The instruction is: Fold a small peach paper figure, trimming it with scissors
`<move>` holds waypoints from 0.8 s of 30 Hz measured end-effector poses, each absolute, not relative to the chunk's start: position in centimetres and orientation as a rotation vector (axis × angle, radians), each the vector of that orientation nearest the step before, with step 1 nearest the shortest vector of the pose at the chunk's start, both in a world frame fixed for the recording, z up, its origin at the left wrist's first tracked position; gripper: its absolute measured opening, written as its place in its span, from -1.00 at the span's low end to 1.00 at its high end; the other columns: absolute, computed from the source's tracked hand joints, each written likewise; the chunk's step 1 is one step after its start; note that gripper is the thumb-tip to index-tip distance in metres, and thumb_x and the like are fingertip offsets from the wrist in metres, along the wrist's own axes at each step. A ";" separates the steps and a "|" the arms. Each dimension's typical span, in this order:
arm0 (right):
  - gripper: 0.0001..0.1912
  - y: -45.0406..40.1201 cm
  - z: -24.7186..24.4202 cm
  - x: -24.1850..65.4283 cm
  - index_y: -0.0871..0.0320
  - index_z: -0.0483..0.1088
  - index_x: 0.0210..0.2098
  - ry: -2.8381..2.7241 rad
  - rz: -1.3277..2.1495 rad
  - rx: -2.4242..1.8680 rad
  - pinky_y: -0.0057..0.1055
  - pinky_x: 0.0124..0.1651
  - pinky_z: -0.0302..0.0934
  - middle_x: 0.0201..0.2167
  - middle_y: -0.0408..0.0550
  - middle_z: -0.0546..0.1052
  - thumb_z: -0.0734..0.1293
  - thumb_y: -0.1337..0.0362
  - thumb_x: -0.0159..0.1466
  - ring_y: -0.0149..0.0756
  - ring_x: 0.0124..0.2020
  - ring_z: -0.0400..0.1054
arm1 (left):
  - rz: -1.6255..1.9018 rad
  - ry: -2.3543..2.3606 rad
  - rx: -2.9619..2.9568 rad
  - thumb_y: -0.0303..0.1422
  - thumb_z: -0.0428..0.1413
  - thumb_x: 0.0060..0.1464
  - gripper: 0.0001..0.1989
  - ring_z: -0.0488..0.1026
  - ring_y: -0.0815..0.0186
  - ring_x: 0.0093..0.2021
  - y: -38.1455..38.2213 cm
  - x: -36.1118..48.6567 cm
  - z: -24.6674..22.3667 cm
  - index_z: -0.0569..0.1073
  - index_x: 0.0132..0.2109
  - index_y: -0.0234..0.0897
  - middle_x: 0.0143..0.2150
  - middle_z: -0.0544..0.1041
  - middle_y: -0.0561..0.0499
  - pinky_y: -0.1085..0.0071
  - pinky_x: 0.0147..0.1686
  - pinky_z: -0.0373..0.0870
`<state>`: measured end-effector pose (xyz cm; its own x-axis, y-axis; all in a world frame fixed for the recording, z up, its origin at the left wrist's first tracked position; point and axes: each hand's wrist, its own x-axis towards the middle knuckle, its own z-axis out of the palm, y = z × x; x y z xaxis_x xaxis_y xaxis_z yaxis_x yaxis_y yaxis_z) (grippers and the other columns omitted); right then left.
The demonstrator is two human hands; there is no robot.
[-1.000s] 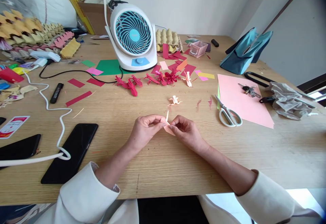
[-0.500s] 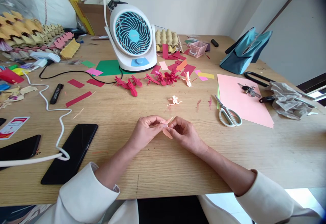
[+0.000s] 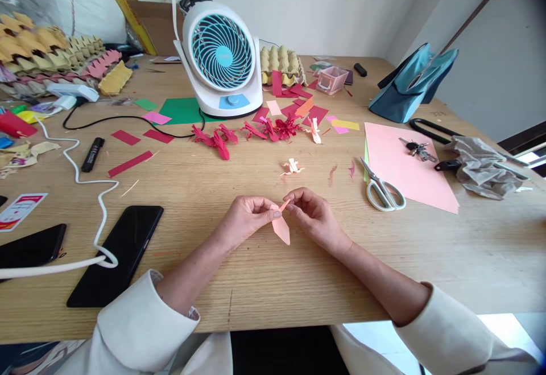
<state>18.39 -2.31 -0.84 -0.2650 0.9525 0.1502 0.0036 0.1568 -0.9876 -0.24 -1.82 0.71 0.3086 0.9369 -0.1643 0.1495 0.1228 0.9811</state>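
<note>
A small folded piece of peach paper hangs between my hands, with a broad flap pointing down and a thin strip pointing up to the right. My left hand pinches it from the left between thumb and fingers. At the upper strip, the thumb and index finger of my right hand close on the tip. Just beyond my hands lies a small cut pale-pink paper figure, and another pale one is farther back beside several red paper figures.
Scissors touch a pink sheet with keys at right. A fan stands at the back. Phones and a white cable lie at left, near a black marker. A blue bag is back right.
My right hand has shifted slightly right and up along the strip. More of the peach paper's lower flap shows now, hanging farther down. The camera view has moved slightly.
</note>
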 end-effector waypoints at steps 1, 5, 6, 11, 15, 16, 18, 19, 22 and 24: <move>-0.89 -2.3 -0.8 18.4 0.14 0.39 -0.25 -1.486 1.270 -0.968 -0.39 -0.25 0.21 -0.36 -0.12 0.46 0.33 0.25 0.26 -0.37 -0.34 0.33 | 0.792 1.122 1.333 -0.24 0.27 -0.03 -0.78 0.41 0.41 -0.41 -1.8 -0.2 0.7 0.56 -0.39 -0.35 -0.43 0.56 0.04 0.49 -0.33 0.26; -0.93 -2.2 -0.8 18.3 0.14 0.35 -0.31 -1.469 1.283 -0.963 -0.41 -0.31 0.17 -0.40 -0.15 0.41 0.32 0.28 0.24 -0.39 -0.39 0.28 | 0.781 1.127 1.359 -0.24 0.26 -0.03 -0.78 0.42 0.38 -0.40 -1.8 -0.1 0.9 0.56 -0.39 -0.35 -0.42 0.56 0.02 0.46 -0.33 0.27; -0.93 -2.2 -0.9 18.3 0.14 0.34 -0.31 -1.467 1.289 -0.963 -0.41 -0.32 0.16 -0.41 -0.16 0.40 0.32 0.29 0.24 -0.40 -0.40 0.27 | 0.782 1.129 1.375 -0.24 0.26 -0.03 -0.78 0.42 0.38 -0.40 -1.8 -0.1 0.9 0.56 -0.39 -0.35 -0.42 0.56 0.02 0.46 -0.33 0.27; -0.92 -2.2 -1.0 18.2 0.12 0.29 -0.31 -1.477 1.369 -0.951 -0.43 -0.37 0.10 -0.44 -0.19 0.35 0.31 0.30 0.24 -0.41 -0.43 0.21 | 0.761 1.168 1.494 -0.23 0.23 0.01 -0.77 0.33 0.41 -0.47 -1.8 -0.1 0.6 0.56 -0.40 -0.34 -0.50 0.49 0.06 0.48 -0.42 0.20; -0.94 -2.2 -1.0 18.2 0.13 0.30 -0.31 -1.507 1.399 -0.966 -0.44 -0.40 0.07 -0.44 -0.18 0.35 0.31 0.31 0.24 -0.43 -0.45 0.19 | 0.734 1.188 1.575 -0.21 0.20 0.04 -0.74 0.24 0.45 -0.52 -1.9 -0.2 0.4 0.54 -0.42 -0.34 -0.54 0.41 0.09 0.49 -0.49 0.12; -0.94 -2.2 -1.0 18.3 0.14 0.31 -0.32 -1.515 1.394 -0.970 -0.44 -0.41 0.06 -0.44 -0.18 0.36 0.31 0.32 0.24 -0.43 -0.45 0.18 | 0.734 1.184 1.587 -0.21 0.20 0.04 -0.74 0.23 0.45 -0.52 -1.9 -0.2 0.4 0.53 -0.43 -0.34 -0.54 0.40 0.09 0.50 -0.49 0.11; -0.93 -2.2 -1.0 18.3 0.14 0.31 -0.33 -1.529 1.379 -0.969 -0.45 -0.41 0.07 -0.43 -0.17 0.36 0.33 0.32 0.23 -0.44 -0.46 0.18 | 0.743 1.174 1.599 -0.22 0.20 0.04 -0.75 0.24 0.44 -0.51 -1.9 -0.2 0.4 0.53 -0.42 -0.34 -0.54 0.41 0.08 0.50 -0.49 0.11; -0.93 -2.2 -1.1 18.3 0.14 0.31 -0.34 -1.536 1.368 -0.967 -0.44 -0.42 0.07 -0.43 -0.17 0.36 0.33 0.33 0.22 -0.44 -0.47 0.18 | 0.752 1.169 1.601 -0.22 0.20 0.04 -0.75 0.25 0.44 -0.50 -1.9 -0.1 0.4 0.53 -0.42 -0.35 -0.53 0.41 0.08 0.50 -0.49 0.12; -0.92 -2.2 -1.3 18.3 0.14 0.31 -0.37 -1.580 1.305 -0.972 -0.44 -0.42 0.09 -0.44 -0.17 0.36 0.33 0.34 0.22 -0.44 -0.47 0.18 | 0.786 1.142 1.599 -0.23 0.18 0.05 -0.76 0.27 0.43 -0.48 -1.9 0.0 0.5 0.55 -0.39 -0.35 -0.51 0.44 0.07 0.50 -0.46 0.16; -0.94 -2.3 -1.5 18.3 0.14 0.32 -0.37 -1.613 1.250 -0.972 -0.44 -0.40 0.11 -0.43 -0.16 0.36 0.32 0.35 0.23 -0.43 -0.46 0.20 | 0.802 1.119 1.592 -0.24 0.17 0.06 -0.76 0.26 0.43 -0.49 -1.9 0.1 0.6 0.55 -0.38 -0.35 -0.51 0.43 0.07 0.50 -0.46 0.16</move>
